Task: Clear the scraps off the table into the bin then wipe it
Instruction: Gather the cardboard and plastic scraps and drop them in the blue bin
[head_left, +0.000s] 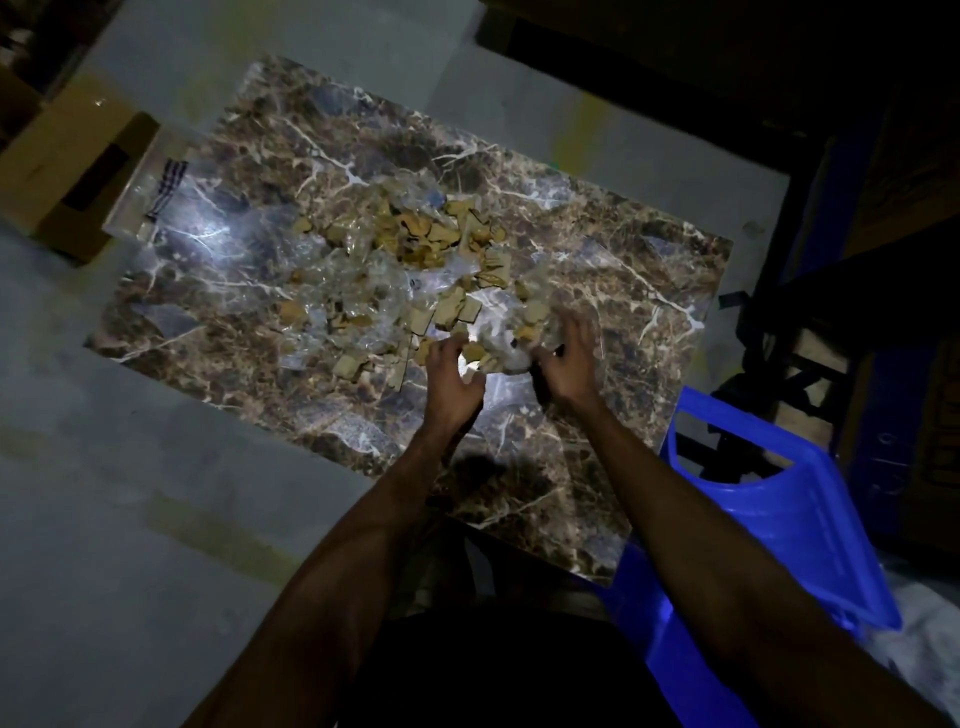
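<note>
Both hands, left hand (453, 375) and right hand (567, 358), cup loosely around a clump of tan cardboard scraps and clear plastic film (506, 338) on the brown marbled surface (613, 260). Gathering is under way; next, I judge, they must close and carry it to the blue plastic bin (779, 499), just right.

Brown marble-pattern table (597, 234) with white veins, glossy, bright glare patches near left end and near front edge. Scattered across middle: pile of tan cardboard scraps (431, 236) mixed with crumpled clear plastic film (358, 280), spreading toward front-right area. At far-left corner: clear plastic piece with dark checked cloth (167, 188) lying on it, partly over table edge. Table stands on pale grey floor (104, 493); brown cardboard box (57, 161) on floor beside left corner.
</note>
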